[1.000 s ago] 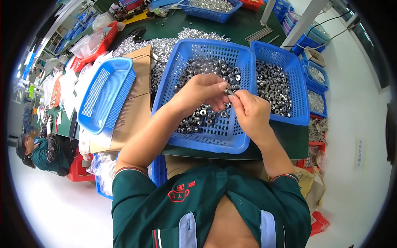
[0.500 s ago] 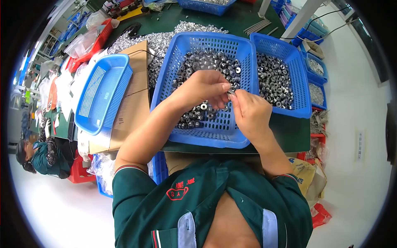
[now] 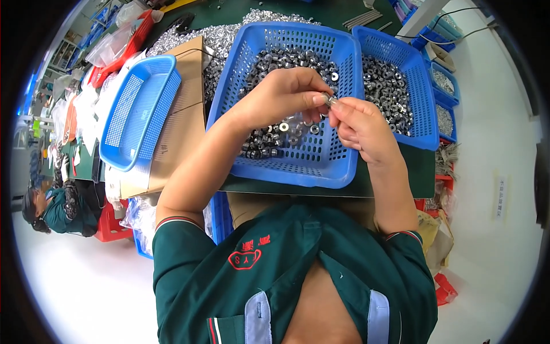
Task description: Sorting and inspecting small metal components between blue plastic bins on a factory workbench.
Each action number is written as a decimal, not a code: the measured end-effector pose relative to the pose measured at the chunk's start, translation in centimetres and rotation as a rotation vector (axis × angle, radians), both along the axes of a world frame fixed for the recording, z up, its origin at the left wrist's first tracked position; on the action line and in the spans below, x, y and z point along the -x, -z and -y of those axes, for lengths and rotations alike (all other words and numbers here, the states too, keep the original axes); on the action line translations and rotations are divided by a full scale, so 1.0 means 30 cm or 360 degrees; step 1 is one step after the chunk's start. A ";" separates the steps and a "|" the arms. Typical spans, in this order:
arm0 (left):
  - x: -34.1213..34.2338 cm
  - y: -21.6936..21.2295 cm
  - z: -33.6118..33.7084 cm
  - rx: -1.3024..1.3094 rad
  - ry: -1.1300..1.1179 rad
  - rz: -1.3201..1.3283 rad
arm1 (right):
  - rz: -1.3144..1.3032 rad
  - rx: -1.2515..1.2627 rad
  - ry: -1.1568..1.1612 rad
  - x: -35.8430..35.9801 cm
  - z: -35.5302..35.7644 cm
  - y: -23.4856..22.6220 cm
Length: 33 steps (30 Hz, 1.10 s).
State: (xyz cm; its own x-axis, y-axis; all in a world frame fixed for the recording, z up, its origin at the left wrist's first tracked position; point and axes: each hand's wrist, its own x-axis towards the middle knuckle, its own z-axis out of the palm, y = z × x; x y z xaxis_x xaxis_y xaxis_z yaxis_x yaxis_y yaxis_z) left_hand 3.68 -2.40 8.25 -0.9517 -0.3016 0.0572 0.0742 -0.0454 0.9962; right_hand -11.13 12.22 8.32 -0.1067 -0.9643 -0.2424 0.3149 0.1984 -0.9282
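Note:
My left hand (image 3: 288, 96) and my right hand (image 3: 367, 127) meet above a large blue plastic basket (image 3: 331, 175). Between their fingertips is a small shiny metal part (image 3: 330, 100), pinched from both sides; its exact kind is too small to tell. Under my hands the basket holds many short silver and dark metal rings with holes (image 3: 264, 143). A second blue basket (image 3: 424, 123) adjoins it on the right, with similar metal rings (image 3: 385, 90) inside. My forearms and hands cover part of the first basket's contents.
An empty light-blue basket (image 3: 106, 152) lies on cardboard (image 3: 184, 123) at the left. Loose silver parts (image 3: 197, 38) are heaped on the green table behind. Metal rods (image 3: 362, 19) lie at the back right, near a white post (image 3: 417, 20). Another person (image 3: 69, 209) sits far left.
Both hands, still together on the small metal part, have shifted slightly right and up in the picture. My right hand has turned, with its curled fingers now showing. The baskets appear higher in view.

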 end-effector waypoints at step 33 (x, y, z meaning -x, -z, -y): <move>0.107 0.274 -0.031 0.2202 -0.0047 0.0667 | -0.2046 0.0921 0.0833 -0.034 -0.030 0.148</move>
